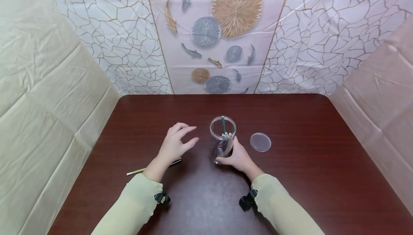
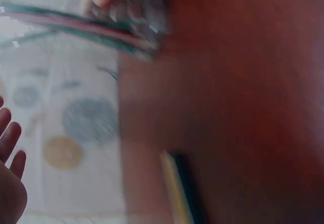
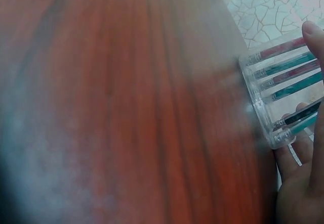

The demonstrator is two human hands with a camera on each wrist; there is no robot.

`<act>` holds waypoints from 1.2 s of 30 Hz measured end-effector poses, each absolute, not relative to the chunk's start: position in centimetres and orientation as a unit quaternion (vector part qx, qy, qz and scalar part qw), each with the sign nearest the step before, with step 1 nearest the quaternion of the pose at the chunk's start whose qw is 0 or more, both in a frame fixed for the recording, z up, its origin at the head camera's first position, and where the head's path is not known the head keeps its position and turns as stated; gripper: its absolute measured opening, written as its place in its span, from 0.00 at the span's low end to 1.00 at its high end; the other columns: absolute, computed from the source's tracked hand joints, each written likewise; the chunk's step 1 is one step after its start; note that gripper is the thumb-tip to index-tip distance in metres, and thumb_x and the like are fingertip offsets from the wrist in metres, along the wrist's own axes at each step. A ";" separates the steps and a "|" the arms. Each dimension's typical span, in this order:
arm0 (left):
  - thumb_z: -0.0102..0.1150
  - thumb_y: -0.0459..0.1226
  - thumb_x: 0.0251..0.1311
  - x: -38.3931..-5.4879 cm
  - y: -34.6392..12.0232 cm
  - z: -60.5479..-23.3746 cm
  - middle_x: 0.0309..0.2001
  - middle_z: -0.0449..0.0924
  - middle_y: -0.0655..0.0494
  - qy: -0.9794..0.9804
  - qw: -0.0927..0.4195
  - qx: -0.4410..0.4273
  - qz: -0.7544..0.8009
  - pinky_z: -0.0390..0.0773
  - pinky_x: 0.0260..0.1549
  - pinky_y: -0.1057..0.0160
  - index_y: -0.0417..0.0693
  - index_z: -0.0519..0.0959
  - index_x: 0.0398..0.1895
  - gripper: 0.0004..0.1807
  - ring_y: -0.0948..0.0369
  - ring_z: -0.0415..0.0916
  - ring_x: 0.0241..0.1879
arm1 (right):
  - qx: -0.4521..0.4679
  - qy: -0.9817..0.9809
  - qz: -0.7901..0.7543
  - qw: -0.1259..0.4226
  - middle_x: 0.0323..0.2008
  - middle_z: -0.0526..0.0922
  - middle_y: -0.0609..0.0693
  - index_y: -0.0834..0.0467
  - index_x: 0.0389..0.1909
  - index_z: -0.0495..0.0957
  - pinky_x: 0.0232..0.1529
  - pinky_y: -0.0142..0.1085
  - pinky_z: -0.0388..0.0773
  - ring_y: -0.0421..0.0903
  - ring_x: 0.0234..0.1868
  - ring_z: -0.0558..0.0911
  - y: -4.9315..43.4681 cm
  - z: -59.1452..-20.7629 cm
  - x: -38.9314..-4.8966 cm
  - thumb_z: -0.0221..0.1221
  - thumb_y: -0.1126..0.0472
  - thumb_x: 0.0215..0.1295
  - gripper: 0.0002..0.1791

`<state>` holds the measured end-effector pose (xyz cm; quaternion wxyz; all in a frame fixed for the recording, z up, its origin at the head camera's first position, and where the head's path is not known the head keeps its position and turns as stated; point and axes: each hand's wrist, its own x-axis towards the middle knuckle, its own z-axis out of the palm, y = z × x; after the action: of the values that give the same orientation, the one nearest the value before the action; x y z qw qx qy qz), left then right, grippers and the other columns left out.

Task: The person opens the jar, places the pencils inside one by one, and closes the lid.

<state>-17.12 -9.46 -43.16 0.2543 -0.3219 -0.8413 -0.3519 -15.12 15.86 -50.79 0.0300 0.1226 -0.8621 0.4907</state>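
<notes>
My right hand [image 1: 240, 156] grips a clear plastic jar [image 1: 230, 143] low on its side, thumb at the near side. Several pencils [image 3: 296, 85] stand inside the jar, red, green and dark ones, with their metal-banded ends at the bottom in the right wrist view. One green pencil [image 1: 223, 124] leans apart from the rest, up to the rim. To the left of the jar, my left hand [image 1: 175, 144] is raised with fingers spread loosely and nothing in them. Below that wrist lie a yellow pencil [image 2: 175, 186] and a dark pencil [image 2: 190, 188], side by side and blurred.
A round clear lid [image 1: 260, 142] lies flat on the dark red-brown table [image 1: 306, 149], right of the jar. Patterned cloth [image 1: 206, 66] hangs behind the table's far edge, and beige cloth walls [image 1: 58, 120] stand at both sides.
</notes>
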 end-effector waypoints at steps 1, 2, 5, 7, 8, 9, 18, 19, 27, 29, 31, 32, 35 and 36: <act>0.71 0.39 0.47 -17.1 -10.1 -43.8 0.39 0.76 0.51 -0.852 0.236 -0.312 -0.348 0.68 0.45 0.52 0.44 0.83 0.44 0.19 0.54 0.73 0.40 | 0.122 -0.862 0.491 0.030 0.48 0.78 0.56 0.60 0.59 0.58 0.52 0.46 0.70 0.50 0.51 0.76 15.8 -50.8 -15.1 0.76 0.53 0.36 0.50; 0.71 0.39 0.47 -17.0 -10.6 -44.4 0.39 0.75 0.52 -0.863 0.215 -0.301 -0.344 0.68 0.45 0.52 0.45 0.83 0.44 0.19 0.54 0.73 0.40 | 0.120 -0.862 0.491 0.029 0.48 0.78 0.56 0.60 0.59 0.58 0.53 0.46 0.70 0.50 0.51 0.76 15.8 -50.8 -15.2 0.76 0.53 0.36 0.50; 0.71 0.41 0.49 -16.7 -12.1 -45.9 0.40 0.75 0.53 -0.888 0.158 -0.274 -0.334 0.68 0.46 0.52 0.46 0.83 0.46 0.20 0.54 0.72 0.42 | 0.117 -0.865 0.488 0.028 0.48 0.78 0.55 0.59 0.58 0.59 0.53 0.46 0.69 0.49 0.52 0.75 15.8 -51.0 -15.3 0.76 0.53 0.36 0.49; 0.70 0.41 0.49 -16.6 -12.8 -46.7 0.40 0.74 0.53 -0.895 0.135 -0.260 -0.336 0.68 0.46 0.51 0.46 0.82 0.47 0.20 0.54 0.71 0.42 | 0.119 -0.865 0.487 0.026 0.48 0.78 0.55 0.59 0.58 0.59 0.54 0.46 0.69 0.49 0.52 0.75 15.8 -51.0 -15.3 0.76 0.53 0.36 0.49; 0.70 0.41 0.49 -16.5 -13.0 -46.9 0.40 0.74 0.53 -0.897 0.127 -0.253 -0.338 0.68 0.45 0.51 0.46 0.82 0.47 0.20 0.54 0.71 0.42 | 0.120 -0.865 0.487 0.025 0.48 0.78 0.55 0.59 0.58 0.59 0.54 0.46 0.69 0.49 0.52 0.75 15.8 -51.0 -15.3 0.76 0.53 0.36 0.49; 0.70 0.42 0.49 -16.4 -13.2 -47.2 0.41 0.74 0.54 -0.898 0.122 -0.249 -0.342 0.68 0.45 0.52 0.46 0.82 0.48 0.21 0.54 0.71 0.43 | 0.119 -0.865 0.486 0.024 0.48 0.78 0.55 0.59 0.58 0.59 0.54 0.46 0.69 0.49 0.52 0.75 15.8 -51.0 -15.3 0.76 0.53 0.36 0.49; 0.70 0.43 0.49 -15.9 -14.1 -48.7 0.40 0.75 0.56 -0.906 0.100 -0.222 -0.345 0.70 0.43 0.55 0.46 0.82 0.48 0.21 0.55 0.70 0.43 | 0.118 -0.865 0.487 0.027 0.46 0.78 0.54 0.59 0.57 0.59 0.53 0.45 0.69 0.49 0.51 0.76 15.6 -51.1 -15.3 0.76 0.53 0.35 0.48; 0.70 0.43 0.49 -15.9 -14.2 -48.9 0.39 0.75 0.56 -0.906 0.101 -0.221 -0.345 0.70 0.43 0.56 0.46 0.82 0.48 0.21 0.55 0.70 0.43 | 0.118 -0.864 0.488 0.027 0.45 0.78 0.54 0.59 0.57 0.60 0.53 0.45 0.69 0.48 0.50 0.76 15.5 -51.1 -15.3 0.77 0.54 0.35 0.48; 0.72 0.44 0.46 -15.4 -15.7 -50.4 0.39 0.74 0.56 -0.914 0.084 -0.209 -0.339 0.68 0.46 0.53 0.46 0.82 0.48 0.24 0.55 0.69 0.43 | 0.120 -0.861 0.494 0.027 0.44 0.79 0.53 0.58 0.56 0.61 0.53 0.45 0.69 0.48 0.50 0.76 15.5 -50.9 -15.2 0.77 0.55 0.35 0.46; 0.72 0.44 0.45 -15.3 -16.0 -50.6 0.39 0.74 0.56 -0.916 0.080 -0.203 -0.335 0.68 0.46 0.53 0.46 0.82 0.48 0.24 0.55 0.69 0.43 | 0.121 -0.859 0.496 0.027 0.44 0.79 0.52 0.58 0.56 0.61 0.53 0.45 0.69 0.48 0.50 0.76 15.5 -50.9 -15.2 0.76 0.55 0.35 0.46; 0.73 0.45 0.44 -15.1 -16.2 -50.8 0.39 0.73 0.57 -0.918 0.076 -0.196 -0.337 0.69 0.46 0.53 0.45 0.82 0.47 0.25 0.55 0.69 0.43 | 0.122 -0.859 0.497 0.027 0.44 0.79 0.52 0.58 0.56 0.61 0.53 0.45 0.69 0.48 0.50 0.76 15.5 -50.8 -15.2 0.76 0.55 0.35 0.46; 0.73 0.45 0.44 -15.0 -16.3 -50.9 0.39 0.73 0.57 -0.918 0.076 -0.195 -0.336 0.69 0.45 0.54 0.45 0.82 0.47 0.25 0.56 0.69 0.43 | 0.122 -0.859 0.496 0.028 0.44 0.79 0.52 0.58 0.56 0.61 0.53 0.45 0.70 0.48 0.50 0.76 15.5 -50.8 -15.2 0.76 0.54 0.35 0.46; 0.73 0.45 0.44 -15.0 -16.5 -51.2 0.39 0.73 0.58 -0.919 0.076 -0.201 -0.330 0.70 0.44 0.55 0.45 0.83 0.47 0.25 0.57 0.69 0.43 | 0.122 -0.861 0.493 0.031 0.44 0.79 0.53 0.58 0.56 0.60 0.53 0.45 0.70 0.48 0.50 0.76 15.4 -50.9 -15.2 0.76 0.54 0.36 0.46; 0.73 0.44 0.44 -14.9 -16.5 -51.2 0.39 0.73 0.58 -0.920 0.077 -0.207 -0.325 0.69 0.44 0.55 0.45 0.83 0.47 0.25 0.57 0.69 0.43 | 0.122 -0.862 0.491 0.031 0.45 0.79 0.53 0.58 0.56 0.60 0.53 0.45 0.69 0.48 0.50 0.76 15.4 -50.9 -15.2 0.76 0.54 0.36 0.47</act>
<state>-14.94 -16.52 -51.24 0.0771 -0.2067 -0.9197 -0.3248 -15.16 15.42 -50.94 0.0314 0.1220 -0.8617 0.4915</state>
